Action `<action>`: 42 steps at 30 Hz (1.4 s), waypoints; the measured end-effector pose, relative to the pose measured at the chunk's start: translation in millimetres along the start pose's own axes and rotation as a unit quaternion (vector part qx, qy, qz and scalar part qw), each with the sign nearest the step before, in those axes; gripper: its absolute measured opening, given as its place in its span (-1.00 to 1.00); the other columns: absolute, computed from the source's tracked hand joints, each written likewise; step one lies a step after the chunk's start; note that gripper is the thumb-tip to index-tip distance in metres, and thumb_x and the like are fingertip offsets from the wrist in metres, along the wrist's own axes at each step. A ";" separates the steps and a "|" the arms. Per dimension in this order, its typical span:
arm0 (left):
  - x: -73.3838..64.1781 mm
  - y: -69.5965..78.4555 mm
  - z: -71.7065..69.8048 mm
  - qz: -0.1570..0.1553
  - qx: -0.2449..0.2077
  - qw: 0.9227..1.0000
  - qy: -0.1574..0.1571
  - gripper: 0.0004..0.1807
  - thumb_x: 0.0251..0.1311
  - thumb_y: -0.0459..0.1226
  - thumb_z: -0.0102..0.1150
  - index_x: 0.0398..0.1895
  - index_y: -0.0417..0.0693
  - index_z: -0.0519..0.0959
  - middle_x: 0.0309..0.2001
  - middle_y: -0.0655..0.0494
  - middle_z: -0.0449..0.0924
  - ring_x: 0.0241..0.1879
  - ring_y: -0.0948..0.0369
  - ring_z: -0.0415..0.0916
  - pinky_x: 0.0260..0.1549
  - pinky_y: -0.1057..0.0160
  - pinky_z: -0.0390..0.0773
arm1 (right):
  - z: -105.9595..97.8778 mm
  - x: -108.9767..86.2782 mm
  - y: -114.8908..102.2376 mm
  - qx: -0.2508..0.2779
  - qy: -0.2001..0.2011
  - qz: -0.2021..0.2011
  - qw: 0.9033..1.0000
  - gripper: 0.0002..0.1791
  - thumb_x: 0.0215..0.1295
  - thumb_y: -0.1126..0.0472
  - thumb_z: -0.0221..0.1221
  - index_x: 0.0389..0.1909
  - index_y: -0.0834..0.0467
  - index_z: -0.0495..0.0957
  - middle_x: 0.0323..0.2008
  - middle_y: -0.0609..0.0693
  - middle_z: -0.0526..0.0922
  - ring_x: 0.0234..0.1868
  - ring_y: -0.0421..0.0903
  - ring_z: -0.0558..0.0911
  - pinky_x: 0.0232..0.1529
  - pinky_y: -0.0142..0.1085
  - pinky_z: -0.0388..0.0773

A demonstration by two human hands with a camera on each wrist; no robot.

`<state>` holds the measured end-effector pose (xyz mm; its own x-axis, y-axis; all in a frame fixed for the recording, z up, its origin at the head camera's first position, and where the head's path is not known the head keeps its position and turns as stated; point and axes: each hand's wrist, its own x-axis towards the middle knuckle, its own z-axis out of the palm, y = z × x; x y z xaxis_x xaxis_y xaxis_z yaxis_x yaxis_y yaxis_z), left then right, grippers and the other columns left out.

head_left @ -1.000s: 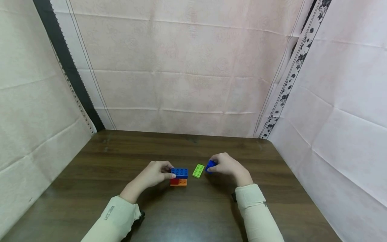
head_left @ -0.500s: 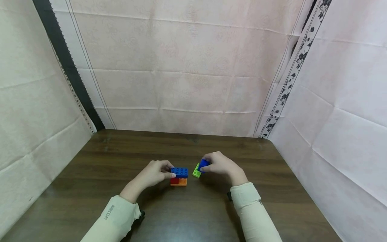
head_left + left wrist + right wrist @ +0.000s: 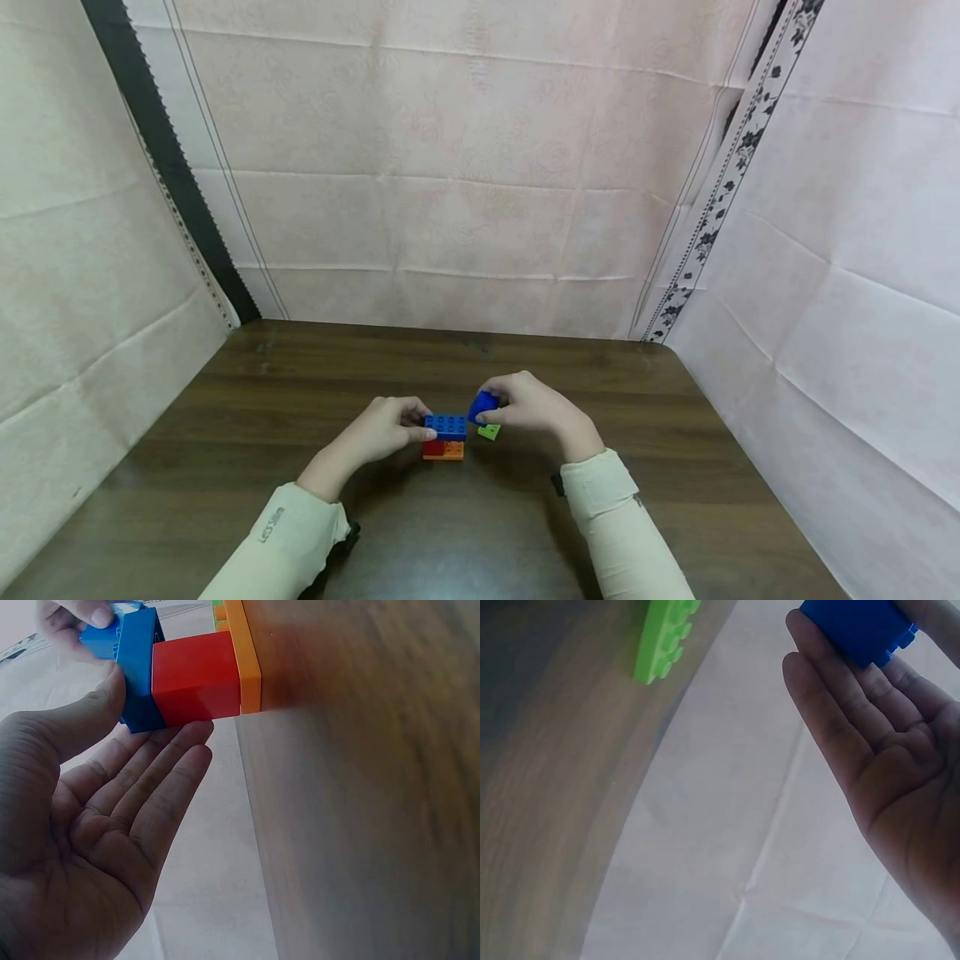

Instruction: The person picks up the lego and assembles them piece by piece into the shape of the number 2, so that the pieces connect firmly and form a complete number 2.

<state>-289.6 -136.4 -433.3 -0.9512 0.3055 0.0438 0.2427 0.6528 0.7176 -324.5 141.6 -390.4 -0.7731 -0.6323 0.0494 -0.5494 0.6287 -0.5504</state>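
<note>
A small stack stands on the table: an orange plate brick (image 3: 453, 452) at the bottom, a red brick (image 3: 196, 679) on it, and a blue studded brick (image 3: 446, 427) on top. My left hand (image 3: 384, 435) pinches that top brick at its left end, thumb on the near side. Just right of the stack, my right hand (image 3: 534, 412) holds a second blue brick (image 3: 482, 406) between thumb and fingers, tilted and raised off the table. Beneath it lies a lime green brick (image 3: 489, 432), partly covered in the head view; its studs show in the right wrist view.
The brown wooden table (image 3: 420, 533) ends at a pale hanging cloth (image 3: 465, 192) at the back. Similar cloths (image 3: 862, 250) flank it on the left and right.
My right hand has moved left with its blue brick, passing over the green brick to beside the stack. The left hand and the stack have stayed in place.
</note>
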 end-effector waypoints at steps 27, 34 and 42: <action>0.1 -1.1 -0.6 0.007 -0.007 1.000 -0.005 -0.79 0.25 -0.10 0.37 -0.10 0.11 0.66 -0.24 0.25 0.67 -0.20 0.24 0.60 -0.05 0.00 0.63 | 7.0 9.0 -22.5 -0.013 -0.027 -0.044 0.999 -0.67 0.32 -0.04 0.33 0.02 -0.01 0.63 -0.26 -0.26 0.67 -0.31 -0.20 0.62 -0.22 -0.35 0.62; -0.1 -1.6 -1.4 0.006 -0.007 1.000 -0.006 -0.79 0.26 -0.09 0.36 -0.10 0.12 0.66 -0.24 0.25 0.66 -0.20 0.24 0.60 -0.05 0.00 0.62 | 7.3 9.7 -24.5 -0.005 -0.035 -0.042 0.998 -0.68 0.34 -0.02 0.32 0.03 0.00 0.63 -0.26 -0.24 0.68 -0.32 -0.19 0.63 -0.23 -0.35 0.63; -1.4 -2.1 -1.5 0.010 -0.010 1.000 -0.007 -0.79 0.26 -0.10 0.36 -0.10 0.10 0.66 -0.24 0.25 0.67 -0.21 0.24 0.60 -0.04 0.00 0.63 | 8.6 9.5 -28.0 -0.011 -0.037 -0.036 0.999 -0.66 0.35 -0.02 0.31 0.06 0.01 0.61 -0.22 -0.23 0.67 -0.29 -0.21 0.63 -0.20 -0.36 0.61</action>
<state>-289.1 -139.3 -433.9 -0.9430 0.3291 0.0487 0.2586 0.6329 0.7298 -313.8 114.1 -381.6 -0.7063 -0.7074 0.0263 -0.6103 0.5898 -0.5288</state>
